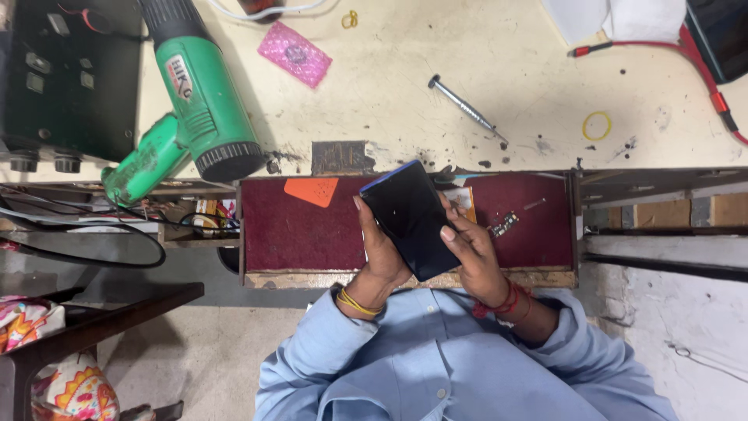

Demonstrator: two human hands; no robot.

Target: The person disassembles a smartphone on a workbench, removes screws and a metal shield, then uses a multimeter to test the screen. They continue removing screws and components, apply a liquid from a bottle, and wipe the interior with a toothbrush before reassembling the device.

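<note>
Both hands hold a dark smartphone [409, 218] over an open drawer lined in maroon cloth [288, 234], just off the near edge of the desk [483, 70]. The left hand [382, 249] wraps the phone's left edge from beneath, its thumb laid along the side; the right hand [471, 253] closes on the right edge, its thumb tip pressed on the dark glass. The phone is tilted, its blue-rimmed top end pointing toward the desk's near edge. In the drawer an orange triangular pick [313, 190] lies to the left of the phone, and a small circuit part [505, 224] lies to its right, near the right hand. On the desk, a green heat gun [199, 101] lies near the left end with its black nozzle at the near edge, beside a dark power unit [66, 78] at the far left. A pink bubble pouch [294, 53] lies toward the far edge, a metal screwdriver [467, 109] near the middle, a yellow rubber band [598, 125] to the right, and a red cable [701, 70] runs toward the right corner.
</note>
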